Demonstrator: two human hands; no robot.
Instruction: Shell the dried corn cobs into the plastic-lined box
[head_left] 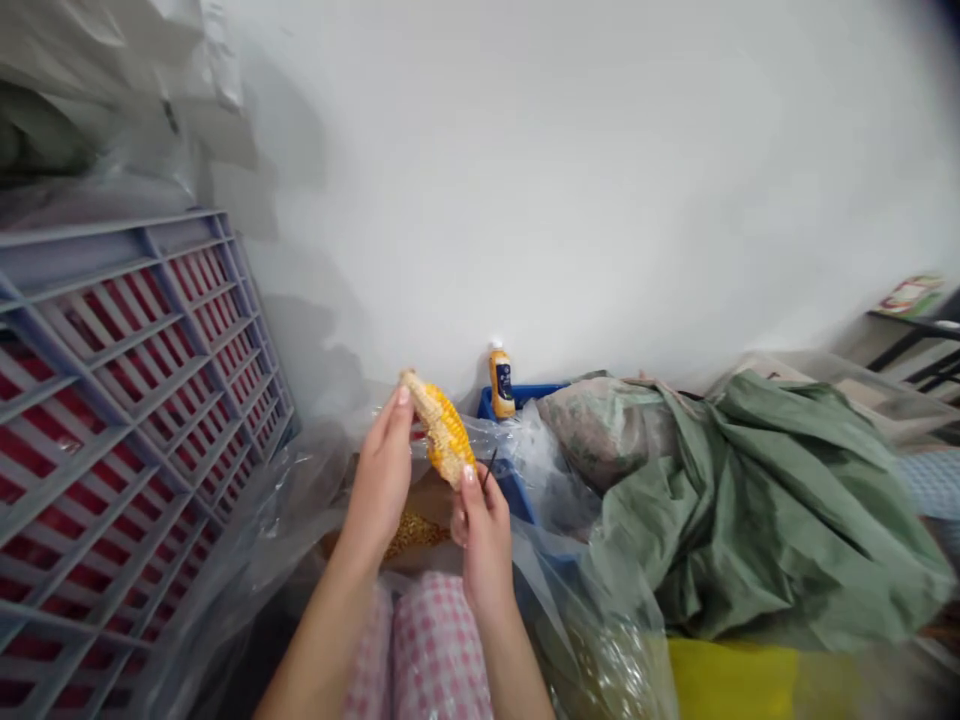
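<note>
From the head view, we see a long yellow corn cob held between two bare hands, in front of a plain white wall and above a heap of loose yellow kernels. The left hand has its grip closed about the cob's far left end, thumb along the side; the right hand pinches the near right end, and a thin dark stick-like tool juts from that same grip, its exact kind too small for us to tell. We judge the cob to be partly shelled: a pale bare strip runs down its left side and the near end looks bare as well, while full rows of bright kernels stand along its right side, so a good share is left on it. The heap below suggests to us that plenty of kernels are already off, though the forearms and the crumpled clear plastic sheeting hide how much lies there. We cannot see whether other whole cobs wait nearby. Beyond the right hand, we note an orange bottle with a dark label near the wall.
</note>
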